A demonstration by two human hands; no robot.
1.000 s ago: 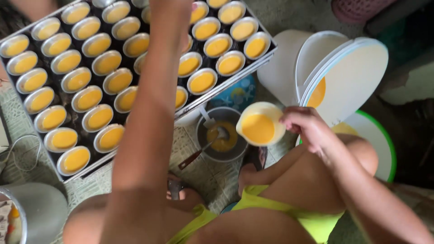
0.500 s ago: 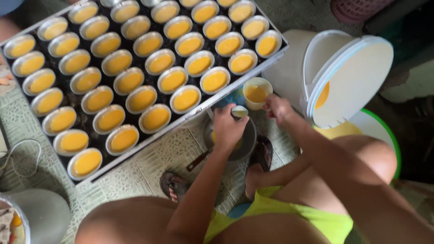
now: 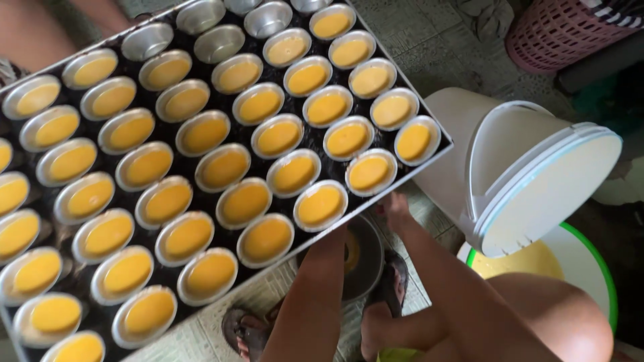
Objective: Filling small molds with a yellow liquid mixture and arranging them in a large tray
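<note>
Tray: a big dark rectangular baking tray [image 3: 439,137], tilted across my view and filling the left and middle of it, its near edge over my forearms.
Moulds: rows of small round metal moulds [image 3: 320,204], thin shiny rims, nearly all filled with smooth, glossy yellow-orange batter; a few at the far edge [image 3: 219,41] are bare grey metal.
Right hand: my right hand [image 3: 396,209] touches the tray's near edge by the corner; fingers hidden beneath, so I cannot tell the grip.
Left hand: my forearm runs up under the tray; the hand itself is hidden.
Bowl: a dark round bowl [image 3: 365,258] on the floor below the tray, yellow batter inside.
Bucket: a white plastic bucket [image 3: 516,167] lying tipped at the right, matte and smooth.
Basin: a green-rimmed white basin [image 3: 583,258] under the bucket, yellow batter showing.
</note>
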